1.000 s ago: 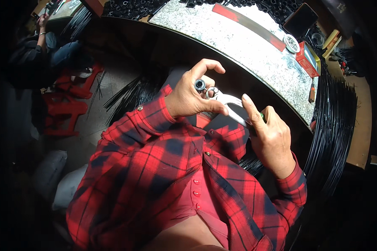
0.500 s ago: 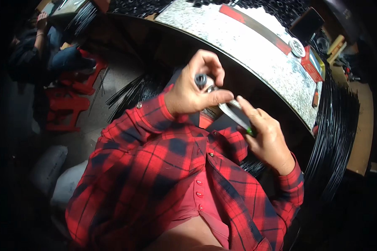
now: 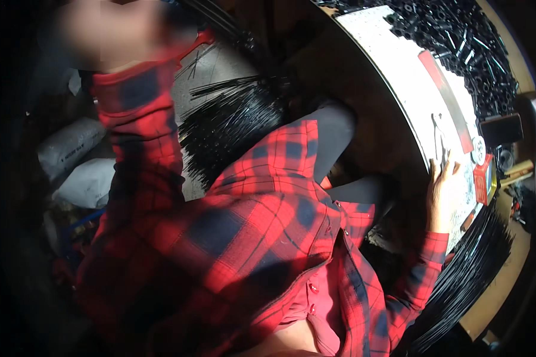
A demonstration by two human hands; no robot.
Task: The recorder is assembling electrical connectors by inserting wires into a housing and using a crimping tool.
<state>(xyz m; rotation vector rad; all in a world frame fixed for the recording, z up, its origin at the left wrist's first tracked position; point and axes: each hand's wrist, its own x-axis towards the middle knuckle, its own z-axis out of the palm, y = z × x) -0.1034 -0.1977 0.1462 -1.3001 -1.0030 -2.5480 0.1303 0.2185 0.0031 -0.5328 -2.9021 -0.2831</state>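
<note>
While the right hand sits with fingers stretched at the silver tool on the table | grip: can't tell | left hand: raised, blurred, state unclear | tip: keep tool flat, off red-grey strip

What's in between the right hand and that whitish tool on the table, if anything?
Nothing visible. The right hand has its fingers at the near end of the whitish tool; the red-ended bar lies off to the right.
</note>
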